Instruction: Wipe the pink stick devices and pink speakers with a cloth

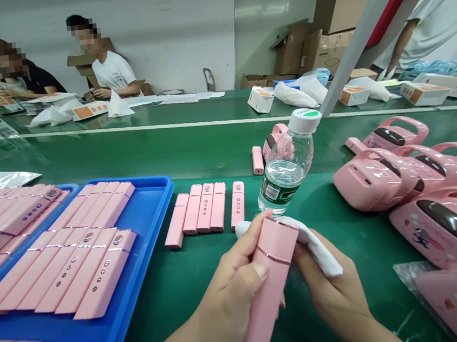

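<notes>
My left hand point(233, 295) is wrapped round a pink rectangular device point(270, 281) with a shiny band near its upper end, held tilted above the green table. Against the device's upper right edge, my right hand point(334, 285) grips a white cloth point(318, 248), its fingers partly hidden behind cloth and device. Just beyond the hands stands a clear water bottle point(285, 170) with a white cap. Several similar pink devices point(210, 208) lie in a row on the table, left of the bottle.
A blue tray point(150, 201) with several pink devices fills the left side. Several pink handled cases point(454, 218) crowd the right. Behind stand a small pink case and a slim pink piece point(257, 160). Across the bench sit people point(114, 74) among papers and boxes; another person stands at right.
</notes>
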The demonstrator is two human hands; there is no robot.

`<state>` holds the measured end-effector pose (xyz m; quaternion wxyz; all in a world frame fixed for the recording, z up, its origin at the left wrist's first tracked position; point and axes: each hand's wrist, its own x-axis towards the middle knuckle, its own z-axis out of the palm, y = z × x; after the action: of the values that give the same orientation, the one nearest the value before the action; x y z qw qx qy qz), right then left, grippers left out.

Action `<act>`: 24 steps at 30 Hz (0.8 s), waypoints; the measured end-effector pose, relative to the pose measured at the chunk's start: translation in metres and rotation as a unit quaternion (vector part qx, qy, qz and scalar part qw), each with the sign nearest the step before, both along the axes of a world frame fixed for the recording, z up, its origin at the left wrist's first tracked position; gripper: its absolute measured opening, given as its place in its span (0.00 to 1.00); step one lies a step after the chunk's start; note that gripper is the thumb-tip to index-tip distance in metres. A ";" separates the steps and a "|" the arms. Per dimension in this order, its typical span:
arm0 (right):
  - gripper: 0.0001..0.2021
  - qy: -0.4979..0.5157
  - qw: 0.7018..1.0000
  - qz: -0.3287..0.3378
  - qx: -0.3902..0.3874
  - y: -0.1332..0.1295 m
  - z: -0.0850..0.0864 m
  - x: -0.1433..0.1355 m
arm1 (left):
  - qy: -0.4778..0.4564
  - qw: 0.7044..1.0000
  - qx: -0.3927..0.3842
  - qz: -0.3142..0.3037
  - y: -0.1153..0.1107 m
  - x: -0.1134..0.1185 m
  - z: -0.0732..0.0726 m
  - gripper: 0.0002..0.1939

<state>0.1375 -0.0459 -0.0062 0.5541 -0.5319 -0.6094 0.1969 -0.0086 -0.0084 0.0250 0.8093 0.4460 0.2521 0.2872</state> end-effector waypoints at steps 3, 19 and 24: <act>0.13 0.007 1.000 0.009 -0.005 0.000 0.000 0.000 | 0.005 1.000 -0.012 -0.002 -0.001 -0.001 0.001 0.31; 0.15 0.021 0.999 0.025 -0.001 -0.002 0.001 0.000 | 0.002 1.000 -0.024 -0.003 0.001 -0.001 0.000 0.32; 0.16 0.033 0.999 0.036 -0.012 -0.001 0.000 0.001 | 0.008 1.000 -0.020 -0.006 -0.001 0.001 0.002 0.32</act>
<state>0.1381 -0.0473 -0.0061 0.5599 -0.5095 -0.6073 0.2411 -0.0079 -0.0093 0.0266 0.8177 0.4334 0.2613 0.2742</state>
